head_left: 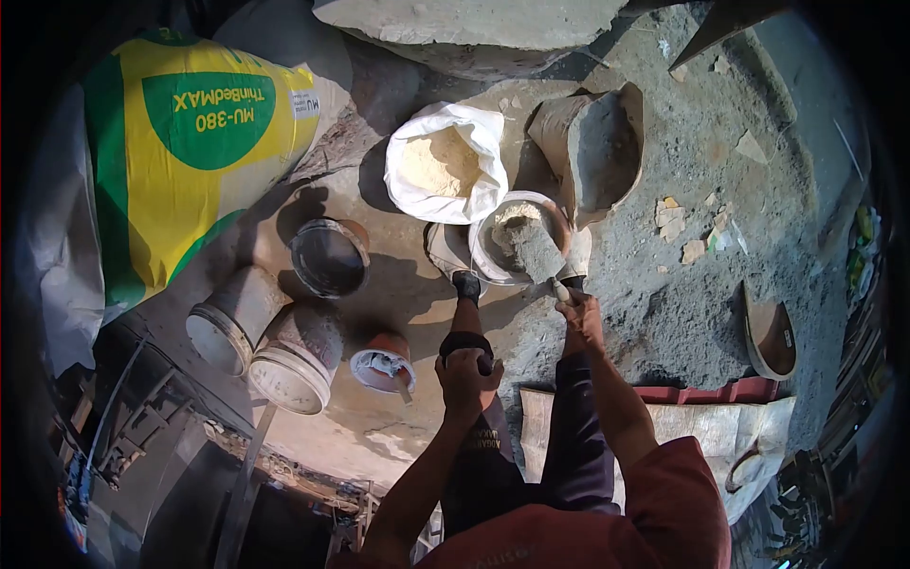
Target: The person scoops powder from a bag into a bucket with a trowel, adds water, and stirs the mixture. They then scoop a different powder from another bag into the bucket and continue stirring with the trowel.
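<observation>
My right hand (581, 320) is closed around the handle of a trowel (537, 253). The trowel's grey, powder-coated blade reaches into a round white-rimmed bucket (477, 254) between my feet, with pale powder (513, 214) inside. On my left knee rests my left hand (464, 381), its fingers apart over the leg and holding no tool. Just beyond the bucket stands an open white sack (490, 203) of cream-coloured powder (441, 163). Right of the sack, a torn, grey-crusted container (561, 130) leans with its mouth toward me.
A large green-and-yellow printed bag (223, 119) lies at left. Below it are a dark bucket (329, 258), two tipped pails (232, 322) and a small bucket (381, 364) with grey mix. Broken pieces (670, 219) and a curved shard (770, 339) lie at right; a stone slab (474, 24) lies ahead.
</observation>
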A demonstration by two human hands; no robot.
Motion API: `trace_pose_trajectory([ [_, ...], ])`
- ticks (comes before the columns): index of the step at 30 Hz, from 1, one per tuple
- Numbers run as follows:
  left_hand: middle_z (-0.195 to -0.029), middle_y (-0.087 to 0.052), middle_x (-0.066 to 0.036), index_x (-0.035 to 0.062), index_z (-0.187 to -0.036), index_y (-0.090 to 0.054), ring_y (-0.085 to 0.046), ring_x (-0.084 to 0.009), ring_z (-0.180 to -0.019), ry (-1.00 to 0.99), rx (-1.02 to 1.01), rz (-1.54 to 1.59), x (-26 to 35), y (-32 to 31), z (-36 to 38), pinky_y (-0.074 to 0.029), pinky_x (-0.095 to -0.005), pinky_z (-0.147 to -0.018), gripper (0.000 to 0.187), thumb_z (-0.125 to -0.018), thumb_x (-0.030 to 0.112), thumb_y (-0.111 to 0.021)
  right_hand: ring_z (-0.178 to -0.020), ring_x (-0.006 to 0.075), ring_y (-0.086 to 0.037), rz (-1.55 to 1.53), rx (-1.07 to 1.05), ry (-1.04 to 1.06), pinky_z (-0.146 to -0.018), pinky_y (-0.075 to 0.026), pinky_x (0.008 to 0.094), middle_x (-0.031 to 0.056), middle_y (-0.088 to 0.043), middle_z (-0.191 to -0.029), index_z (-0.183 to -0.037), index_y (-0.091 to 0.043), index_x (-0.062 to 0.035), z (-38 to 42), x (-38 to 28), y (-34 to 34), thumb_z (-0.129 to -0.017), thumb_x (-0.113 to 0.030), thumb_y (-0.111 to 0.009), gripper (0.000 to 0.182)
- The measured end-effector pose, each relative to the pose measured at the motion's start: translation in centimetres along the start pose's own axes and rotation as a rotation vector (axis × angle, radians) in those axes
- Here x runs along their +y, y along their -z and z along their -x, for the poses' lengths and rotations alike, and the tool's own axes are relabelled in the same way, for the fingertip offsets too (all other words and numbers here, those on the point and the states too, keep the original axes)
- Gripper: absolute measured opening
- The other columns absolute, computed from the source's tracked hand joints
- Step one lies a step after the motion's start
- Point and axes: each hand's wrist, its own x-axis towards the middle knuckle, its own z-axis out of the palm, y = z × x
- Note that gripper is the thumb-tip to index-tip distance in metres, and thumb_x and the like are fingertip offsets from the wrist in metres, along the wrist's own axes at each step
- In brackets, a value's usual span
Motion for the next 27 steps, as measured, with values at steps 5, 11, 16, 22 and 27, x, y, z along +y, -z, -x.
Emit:
trace_pose_trajectory([
  [5,-0.103,-0.065,-0.013,0.0038,-0.096,-0.067,-0.055,-0.0277,-0.106,0.023,0.001,0.039,-0.6,0.0,0.4,-0.027,-0.0485,-0.102,0.046,-0.074,0.043,-0.069,-0.068,0.0121,-0.057,0.088,-0.012,0.039,-0.063,-0.048,0.0295,0.0060,-0.066,-0.076,-0.102,-0.066,0.0066,-0.1,-1.4,-1.8,-0.075,-0.021,-0.072,0.039],
  [11,-0.104,-0.064,-0.011,0.0046,-0.101,-0.065,-0.054,-0.0270,-0.109,-0.042,0.074,-0.044,-1.5,-1.5,1.5,-0.024,-0.0489,-0.104,0.048,-0.076,0.046,-0.066,-0.066,0.0118,-0.057,0.300,0.057,-0.069,-0.060,-0.048,0.0313,0.0056,-0.067,-0.074,-0.098,-0.068,0.0053,-1.7,-1.5,-3.0,-0.073,-0.020,-0.072,0.036],
  [16,-0.108,-0.064,-0.009,0.0055,-0.108,-0.062,-0.053,-0.0261,-0.111,0.064,-0.094,-0.027,-1.6,-1.9,1.7,-0.019,-0.0491,-0.109,0.052,-0.080,0.050,-0.061,-0.066,0.0159,-0.059,0.631,0.096,-0.025,-0.061,-0.049,0.0319,0.0089,-0.066,-0.075,-0.091,-0.068,0.0018,-2.3,-1.8,-3.6,-0.078,-0.021,-0.067,0.026],
  [22,-0.104,-0.065,-0.015,0.0054,-0.101,-0.066,-0.055,-0.0303,-0.106,0.088,-0.054,0.068,-1.1,-1.3,1.6,-0.027,-0.0474,-0.104,0.050,-0.075,0.048,-0.066,-0.072,0.0265,-0.063,0.637,-0.016,-0.002,-0.063,-0.050,0.0393,0.0181,-0.066,-0.085,-0.093,-0.063,-0.0018,-2.7,-0.6,-2.3,-0.088,-0.017,-0.052,0.019],
  [27,-0.101,-0.065,-0.015,0.0050,-0.100,-0.066,-0.056,-0.0314,-0.104,0.097,-0.081,0.111,-0.9,-0.9,1.5,-0.029,-0.0460,-0.104,0.050,-0.074,0.048,-0.067,-0.077,0.0348,-0.063,0.746,0.076,0.119,-0.065,-0.050,0.0416,0.0214,-0.064,-0.082,-0.097,-0.064,-0.0036,-0.1,-6.1,-4.2,-0.079,-0.017,-0.060,0.023],
])
